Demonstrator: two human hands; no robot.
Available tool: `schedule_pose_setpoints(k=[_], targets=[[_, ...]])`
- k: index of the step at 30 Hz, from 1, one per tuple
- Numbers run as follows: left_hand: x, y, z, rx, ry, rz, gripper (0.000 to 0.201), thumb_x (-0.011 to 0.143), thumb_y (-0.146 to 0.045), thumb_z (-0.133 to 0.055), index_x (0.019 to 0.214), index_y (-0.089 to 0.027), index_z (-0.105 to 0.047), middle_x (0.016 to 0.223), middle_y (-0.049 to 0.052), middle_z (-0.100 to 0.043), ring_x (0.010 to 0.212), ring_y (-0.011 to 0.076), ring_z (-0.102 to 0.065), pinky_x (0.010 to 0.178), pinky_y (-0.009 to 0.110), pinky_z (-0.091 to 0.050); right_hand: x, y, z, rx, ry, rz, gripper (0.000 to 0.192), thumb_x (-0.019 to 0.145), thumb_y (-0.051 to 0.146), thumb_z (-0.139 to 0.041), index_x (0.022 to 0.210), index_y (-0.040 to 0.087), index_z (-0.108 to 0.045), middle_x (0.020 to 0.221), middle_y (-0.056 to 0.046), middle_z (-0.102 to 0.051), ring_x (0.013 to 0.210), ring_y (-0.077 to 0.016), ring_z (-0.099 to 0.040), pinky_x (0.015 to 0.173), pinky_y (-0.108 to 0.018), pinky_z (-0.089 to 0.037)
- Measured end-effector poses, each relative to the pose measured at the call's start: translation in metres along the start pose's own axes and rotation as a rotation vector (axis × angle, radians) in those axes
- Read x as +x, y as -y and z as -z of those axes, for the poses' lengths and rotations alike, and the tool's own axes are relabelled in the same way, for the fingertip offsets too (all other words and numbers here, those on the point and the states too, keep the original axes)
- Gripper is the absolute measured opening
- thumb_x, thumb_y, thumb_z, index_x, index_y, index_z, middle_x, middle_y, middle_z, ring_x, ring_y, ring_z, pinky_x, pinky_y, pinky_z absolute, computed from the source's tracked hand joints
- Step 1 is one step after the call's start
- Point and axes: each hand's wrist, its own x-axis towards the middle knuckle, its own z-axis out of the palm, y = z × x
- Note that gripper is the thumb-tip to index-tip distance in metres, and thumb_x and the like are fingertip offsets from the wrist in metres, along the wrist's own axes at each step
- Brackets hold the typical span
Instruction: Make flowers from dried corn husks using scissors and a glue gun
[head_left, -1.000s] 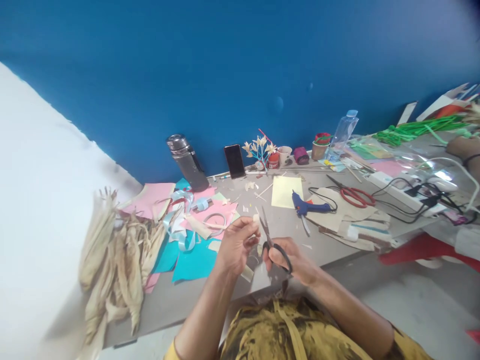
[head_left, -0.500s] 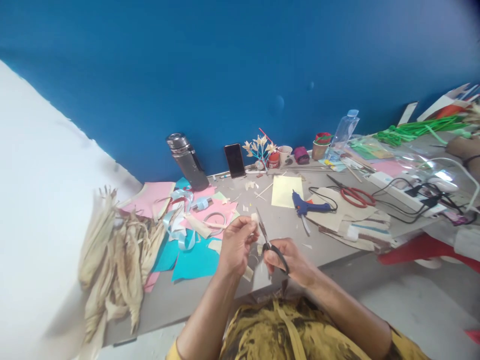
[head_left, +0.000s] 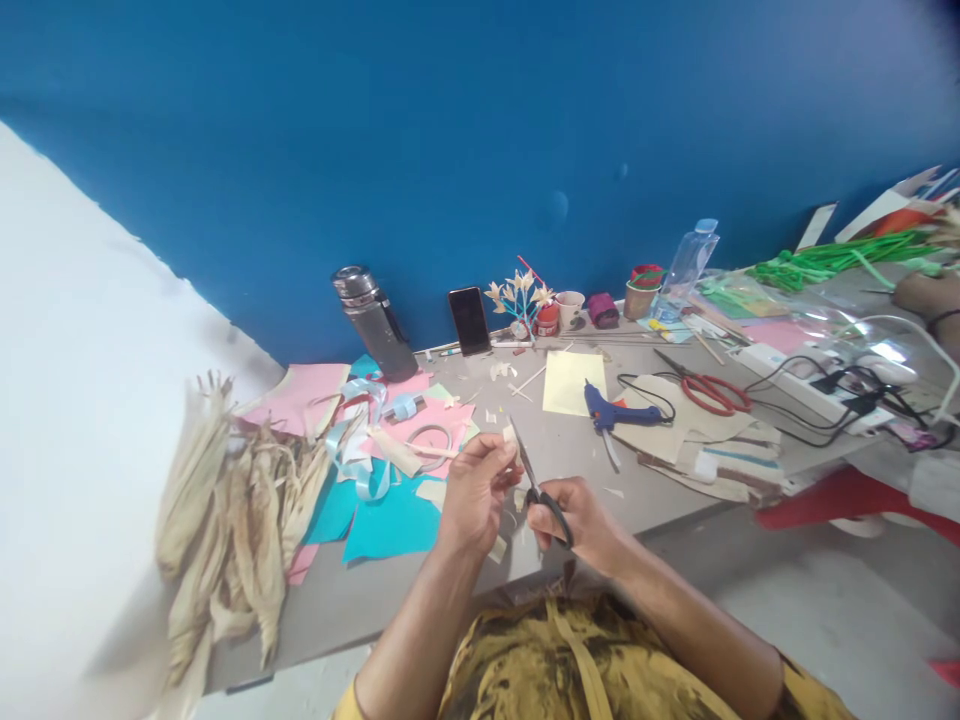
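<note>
My left hand (head_left: 474,492) pinches a small pale husk piece (head_left: 510,436) just above the grey table's (head_left: 555,455) front edge. My right hand (head_left: 581,520) grips black-handled scissors (head_left: 534,482), whose blades point up and left and meet the husk piece at its right side. Small pale offcuts lie on the table right below both hands. The two hands are almost touching.
Dried corn husks (head_left: 225,520) are piled at the left. Pink and teal paper sheets (head_left: 390,520), ribbon, a dark flask (head_left: 375,325), a phone (head_left: 469,321), a blue glue gun (head_left: 607,408), red scissors (head_left: 709,392), a plastic bottle (head_left: 686,265) and cables (head_left: 840,385) crowd the table.
The scissors have shifted slightly left and closer to the husk piece, and their blades have narrowed. My left hand stays nearly in place.
</note>
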Motion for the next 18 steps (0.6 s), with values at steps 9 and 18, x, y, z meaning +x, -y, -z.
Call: schedule_pose_setpoints(k=[9,18], targets=[[0.0004,-0.0007,0.0018,0.005,0.001,0.025,0.029,0.06,-0.028,-0.084,0.069,-0.019,-0.058,0.059,-0.005,-0.059,0.055,0.0107,-0.056,0.06,0.024,-0.043,-0.0023,0.0079,0.0004,-0.008,0.041,-0.003,0.066,0.077,0.077,-0.062,0.057,0.014,-0.062,0.053,-0.002,-0.054,0.049,-0.0107,-0.043,0.047,-0.024,-0.028],[0.0014,-0.0049,0.0013,0.021,0.025,0.02,0.024,0.061,-0.026,-0.081,0.066,-0.018,-0.058,0.057,-0.005,-0.055,0.054,0.0103,-0.053,0.059,0.024,-0.042,-0.0018,0.0032,-0.0014,0.012,-0.002,-0.028,0.063,0.074,0.073,-0.068,0.051,0.015,-0.061,0.047,-0.001,-0.052,0.046,-0.0093,-0.038,0.046,-0.024,-0.024]])
